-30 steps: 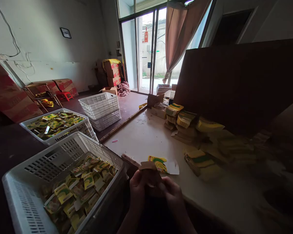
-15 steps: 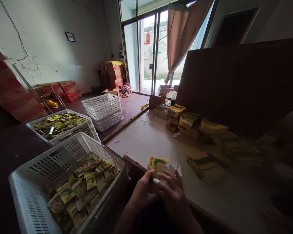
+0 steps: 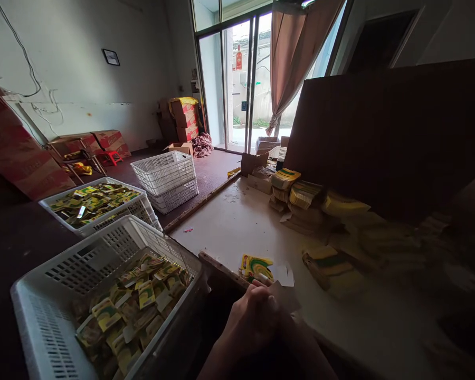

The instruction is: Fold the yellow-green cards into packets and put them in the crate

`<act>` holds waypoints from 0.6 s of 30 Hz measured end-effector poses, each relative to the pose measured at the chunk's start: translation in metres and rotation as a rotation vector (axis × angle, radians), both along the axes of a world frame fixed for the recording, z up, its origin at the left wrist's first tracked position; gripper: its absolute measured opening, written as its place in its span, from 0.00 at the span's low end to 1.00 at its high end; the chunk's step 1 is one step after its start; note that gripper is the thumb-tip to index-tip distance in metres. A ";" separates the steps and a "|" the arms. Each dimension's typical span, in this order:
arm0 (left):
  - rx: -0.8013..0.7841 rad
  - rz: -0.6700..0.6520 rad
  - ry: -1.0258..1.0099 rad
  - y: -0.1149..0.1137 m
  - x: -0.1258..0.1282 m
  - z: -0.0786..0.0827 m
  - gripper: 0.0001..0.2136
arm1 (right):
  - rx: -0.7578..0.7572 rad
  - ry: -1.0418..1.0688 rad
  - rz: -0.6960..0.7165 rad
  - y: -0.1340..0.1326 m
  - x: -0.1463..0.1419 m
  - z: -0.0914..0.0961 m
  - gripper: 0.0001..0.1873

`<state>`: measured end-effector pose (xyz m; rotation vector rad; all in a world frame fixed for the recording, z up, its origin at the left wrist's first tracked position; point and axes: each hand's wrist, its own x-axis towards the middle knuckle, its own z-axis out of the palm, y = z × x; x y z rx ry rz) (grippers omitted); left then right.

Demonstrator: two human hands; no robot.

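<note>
My hands are pressed together at the table's near edge. My left hand (image 3: 248, 312) is closed, its fingers curled over my right hand (image 3: 282, 321). Most of the right hand's fingers are hidden behind it. From between them a flat pale card (image 3: 285, 296) sticks out to the right, dim and slightly blurred. Just beyond the fingers lie yellow-and-green printed packets (image 3: 256, 265), beside white slips of card (image 3: 284, 275) on the table.
A white plastic crate (image 3: 27, 301) with many small yellow packets (image 3: 146, 294) stands left of the table (image 3: 221, 232). Another filled crate (image 3: 144, 198) and white crates (image 3: 170, 177) are beyond. Bundles of packets (image 3: 305, 194) line the right side, before a dark board (image 3: 380, 137).
My hands have moved slightly down and closed together, the left now over the right. The pale card shows at their right side. More of the packets and white slips on the table is uncovered.
</note>
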<state>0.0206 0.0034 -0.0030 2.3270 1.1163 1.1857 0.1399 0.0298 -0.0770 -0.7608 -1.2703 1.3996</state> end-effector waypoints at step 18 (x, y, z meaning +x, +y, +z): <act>-0.301 0.399 -0.063 0.030 -0.018 -0.042 0.10 | 0.357 -0.272 -0.406 0.045 -0.005 -0.003 0.31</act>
